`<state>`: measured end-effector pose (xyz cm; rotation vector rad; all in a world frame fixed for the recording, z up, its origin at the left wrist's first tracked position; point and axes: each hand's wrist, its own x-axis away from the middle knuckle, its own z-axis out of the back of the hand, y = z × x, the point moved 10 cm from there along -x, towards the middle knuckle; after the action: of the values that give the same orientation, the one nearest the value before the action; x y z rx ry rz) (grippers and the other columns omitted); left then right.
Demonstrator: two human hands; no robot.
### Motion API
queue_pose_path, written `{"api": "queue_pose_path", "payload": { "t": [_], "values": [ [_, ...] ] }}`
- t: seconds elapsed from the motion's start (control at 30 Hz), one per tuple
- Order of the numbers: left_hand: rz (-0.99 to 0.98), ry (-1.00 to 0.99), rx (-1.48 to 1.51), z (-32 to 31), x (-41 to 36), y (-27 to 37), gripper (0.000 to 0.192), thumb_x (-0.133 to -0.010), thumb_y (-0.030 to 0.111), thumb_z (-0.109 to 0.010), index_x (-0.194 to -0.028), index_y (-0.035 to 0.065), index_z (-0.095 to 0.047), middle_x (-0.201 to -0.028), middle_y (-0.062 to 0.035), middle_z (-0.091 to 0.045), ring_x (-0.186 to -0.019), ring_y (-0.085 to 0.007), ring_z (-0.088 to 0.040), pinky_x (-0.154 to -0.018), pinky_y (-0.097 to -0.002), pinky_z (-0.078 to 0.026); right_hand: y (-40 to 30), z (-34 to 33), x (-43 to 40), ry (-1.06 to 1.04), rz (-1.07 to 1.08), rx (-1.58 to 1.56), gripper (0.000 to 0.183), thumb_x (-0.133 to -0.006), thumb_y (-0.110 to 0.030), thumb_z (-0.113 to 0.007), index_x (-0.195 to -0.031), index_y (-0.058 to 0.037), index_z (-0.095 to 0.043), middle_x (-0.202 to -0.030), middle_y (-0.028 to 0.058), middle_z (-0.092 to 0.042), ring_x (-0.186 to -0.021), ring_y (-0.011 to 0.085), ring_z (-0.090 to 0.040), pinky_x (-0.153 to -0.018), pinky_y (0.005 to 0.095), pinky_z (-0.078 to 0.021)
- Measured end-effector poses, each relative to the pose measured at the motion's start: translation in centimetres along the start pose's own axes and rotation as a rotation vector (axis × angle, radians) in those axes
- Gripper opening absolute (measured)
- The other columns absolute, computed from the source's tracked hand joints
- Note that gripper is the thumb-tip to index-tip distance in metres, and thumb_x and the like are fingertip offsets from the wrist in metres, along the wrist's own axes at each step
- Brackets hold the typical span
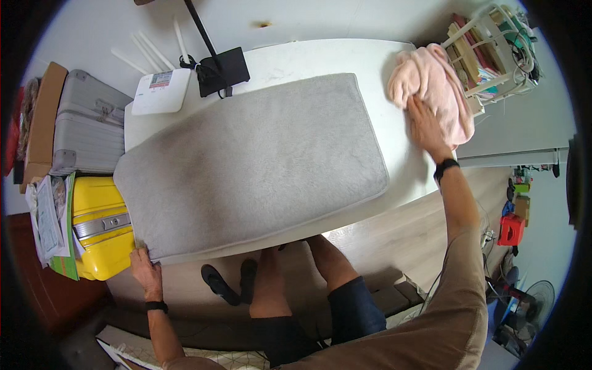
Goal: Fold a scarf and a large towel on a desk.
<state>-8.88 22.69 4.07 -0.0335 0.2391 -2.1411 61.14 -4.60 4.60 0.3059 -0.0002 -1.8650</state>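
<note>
A grey plush mat (pixel 259 162) lies at a slant over a white table (pixel 296 60), reaching its front edge. My left hand (pixel 147 272) is at the mat's near left corner, its fingers curled at the table's edge; whether they pinch the mat is unclear. At the table's right end my right hand (pixel 424 124) rests against a crumpled pink fleece cloth (pixel 437 88), its fingertips pressed to the cloth's left side. I cannot tell whether that hand grips it. Both wrists wear a black band.
A white router (pixel 161 95) and a black stand base (pixel 225 71) stand at the back left. A silver case (pixel 88 125) and a yellow suitcase (pixel 101 226) adjoin the left end. A white rack (pixel 485 55) holds books beyond the cloth. Black slippers (pixel 219 283) lie below the table.
</note>
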Motion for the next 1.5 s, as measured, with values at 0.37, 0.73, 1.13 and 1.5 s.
{"api": "queue_pose_path", "payload": {
  "t": [0.37, 0.73, 1.13, 1.5],
  "values": [
    [0.032, -0.049, -0.061, 0.7, 0.0, 0.4, 0.069, -0.050, -0.005, -0.073, -0.115, 0.0033, -0.050, -0.104, -0.0160, -0.051, -0.096, -0.0357, -0.050, -0.082, -0.0445, -0.044, -14.6, 5.5, -9.4, 0.055, 0.203, -0.152, 0.061, -0.083, -0.013, -0.059, -0.138, -0.0109, -0.033, -0.141, 0.0168, -0.035, -0.125, 0.0318, -0.041, -0.103, 0.0419, -0.0342],
    [0.050, -0.054, -0.096, -0.1, -0.1, 0.6, 0.067, -0.047, 0.003, -0.079, -0.107, 0.0067, -0.050, -0.104, -0.0133, -0.051, -0.099, -0.0335, -0.050, -0.084, -0.0436, -0.044, -6.5, -4.6, -13.2, -0.076, -0.377, -0.681, 0.031, -0.083, -0.021, -0.059, -0.104, 0.0022, -0.059, -0.093, 0.0204, -0.063, -0.089, 0.0342, -0.060, -0.080, 0.0385, -0.0467],
    [0.033, -0.071, -0.043, 0.6, -0.3, 0.7, 0.063, -0.049, -0.002, -0.074, -0.107, 0.0049, -0.052, -0.100, -0.0140, -0.052, -0.096, -0.0337, -0.050, -0.083, -0.0442, -0.044, -4.8, -5.7, -11.4, 0.017, -0.564, -0.887, 0.036, -0.087, -0.024, -0.054, -0.104, 0.0072, -0.051, -0.091, 0.0253, -0.059, -0.086, 0.0332, -0.059, -0.078, 0.0385, -0.0449],
    [-0.154, -0.093, -0.057, 1.6, -2.0, 6.7, 0.049, -0.055, 0.001, -0.067, -0.102, 0.0046, -0.056, -0.096, -0.0135, -0.051, -0.094, -0.0336, -0.050, -0.085, -0.0449, -0.042, 1.7, -4.3, -7.2, 0.043, -0.552, -0.601, 0.029, -0.088, -0.020, -0.052, -0.110, -0.0002, -0.049, -0.100, 0.0257, -0.061, -0.096, 0.0369, -0.060, -0.083, 0.0405, -0.0451]
  ]
}}
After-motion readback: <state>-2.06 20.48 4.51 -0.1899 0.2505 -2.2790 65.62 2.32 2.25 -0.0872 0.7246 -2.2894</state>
